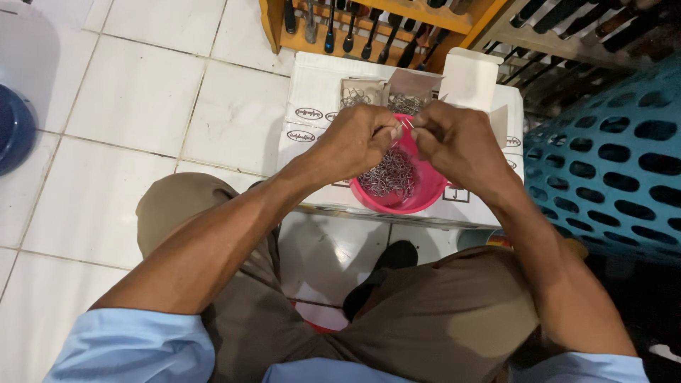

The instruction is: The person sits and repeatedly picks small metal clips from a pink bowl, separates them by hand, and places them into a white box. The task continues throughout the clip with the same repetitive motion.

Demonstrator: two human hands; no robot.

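Pinching a thin metal wire piece [405, 128] between the fingertips of both hands, the person holds it directly above the pink bowl [425, 198], so anything that slips would likely fall back into the pile rather than onto the floor. The left hand [355, 142] and the right hand [454, 138] meet over the bowl's far rim, fingers of each closed on the little piece — the exact shape of it is too small to tell.

Inside the bowl lies a tangled heap of small metal hooks [394, 177], silvery and loosely piled, close under the hands and so within easy reach. The bowl stands on a white cardboard box [319, 92] that serves as the working surface, raised off the floor to sit between the person's knees. Just beyond the bowl, on the same box, small open packets [383, 92] hold more of the same wire pieces — kept near, it seems, as stock.

To the right of the bowl stands a teal plastic basket [610, 163] with oval holes in its wall. Beyond the bowl, past the box, a yellow wooden rack [454, 20] holds dark-handled tools upright in a row. To the bowl's left stretches the white tiled floor [135, 106], with a dark blue round object [14, 131] at its far edge.
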